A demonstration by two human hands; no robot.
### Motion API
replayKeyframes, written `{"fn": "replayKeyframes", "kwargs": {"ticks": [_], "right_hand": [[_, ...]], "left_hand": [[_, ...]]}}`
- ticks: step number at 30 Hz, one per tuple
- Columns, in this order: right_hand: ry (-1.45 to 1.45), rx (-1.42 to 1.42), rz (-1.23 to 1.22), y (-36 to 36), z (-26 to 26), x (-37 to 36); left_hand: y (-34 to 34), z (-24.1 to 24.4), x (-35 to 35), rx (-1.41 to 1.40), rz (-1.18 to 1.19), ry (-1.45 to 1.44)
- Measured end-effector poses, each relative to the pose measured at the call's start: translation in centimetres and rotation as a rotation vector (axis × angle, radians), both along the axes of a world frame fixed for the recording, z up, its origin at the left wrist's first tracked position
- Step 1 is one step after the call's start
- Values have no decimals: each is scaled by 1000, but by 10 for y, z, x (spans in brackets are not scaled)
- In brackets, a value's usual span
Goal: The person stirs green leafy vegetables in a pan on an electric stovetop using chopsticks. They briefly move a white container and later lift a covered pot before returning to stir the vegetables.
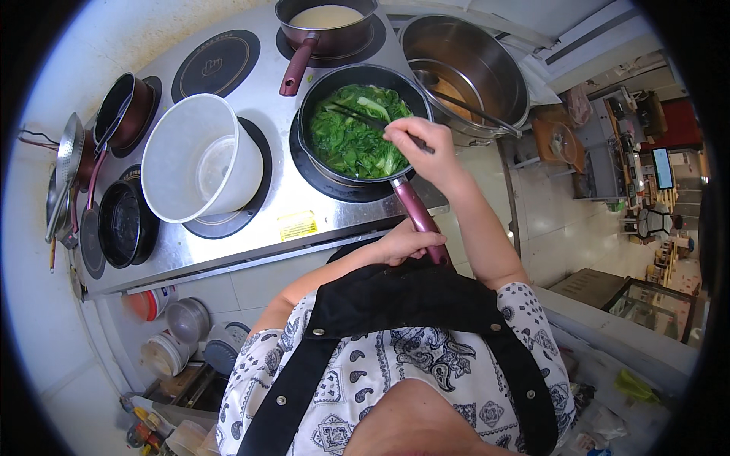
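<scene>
A dark saucepan (365,71) with a maroon handle stands on a hob plate, holding leafy green vegetables (353,137) in liquid. My left hand (406,242) is closed around the saucepan's handle (419,211). Above the pan's near right rim, my right hand (425,145) grips dark chopsticks (359,115), whose tips touch the greens. To the left of this pan, an empty translucent plastic tub (157,165) sits tilted-looking over another hob plate. Behind the greens stands a second saucepan (336,35) with pale liquid, its maroon handle pointing towards me.
A large steel stockpot (502,62) with a ladle (473,108) stands right of the steel cooktop (274,171). Further left are a small dark pan (126,225), another saucepan (122,111) and a perforated strainer (69,148). Plastic buckets (165,353) stand below the cooktop at left.
</scene>
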State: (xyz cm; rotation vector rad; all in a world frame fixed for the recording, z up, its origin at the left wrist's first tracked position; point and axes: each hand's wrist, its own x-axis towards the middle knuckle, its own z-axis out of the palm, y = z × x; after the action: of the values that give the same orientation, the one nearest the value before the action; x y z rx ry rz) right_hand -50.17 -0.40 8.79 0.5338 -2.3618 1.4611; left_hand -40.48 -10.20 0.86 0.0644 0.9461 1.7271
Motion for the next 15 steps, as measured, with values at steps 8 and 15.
{"fn": "replayKeyframes", "kwargs": {"ticks": [8, 15], "right_hand": [[-92, 125, 49, -8, 24, 27], [-108, 145, 165, -3, 15, 31]], "left_hand": [[-4, -1, 1, 2, -14, 1], [-2, 3, -1, -40, -20, 34]]}}
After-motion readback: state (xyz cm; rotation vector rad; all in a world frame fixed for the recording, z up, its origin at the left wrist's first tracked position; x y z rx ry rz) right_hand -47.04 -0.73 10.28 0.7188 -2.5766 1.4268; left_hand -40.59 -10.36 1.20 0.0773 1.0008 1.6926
